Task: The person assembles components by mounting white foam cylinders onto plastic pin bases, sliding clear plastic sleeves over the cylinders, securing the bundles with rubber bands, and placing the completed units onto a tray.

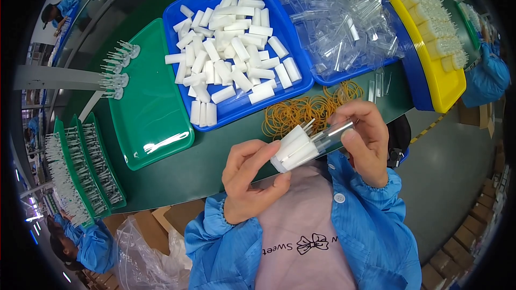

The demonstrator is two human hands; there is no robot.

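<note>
Your left hand clamps the white bundle at the palm's two o'clock; your right hand, apart at the bundle's three, pinches a clear tube. Rubber bands: bundle's twelve.

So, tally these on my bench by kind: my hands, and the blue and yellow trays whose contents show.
Your hands: 2
Blue trays: 2
Yellow tray: 1
Total: 5

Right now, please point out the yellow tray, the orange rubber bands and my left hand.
Yellow tray [448,87], head view: bare near end.
Orange rubber bands [300,113], head view: pile's middle.
Left hand [247,180], head view: hand's middle.
</note>
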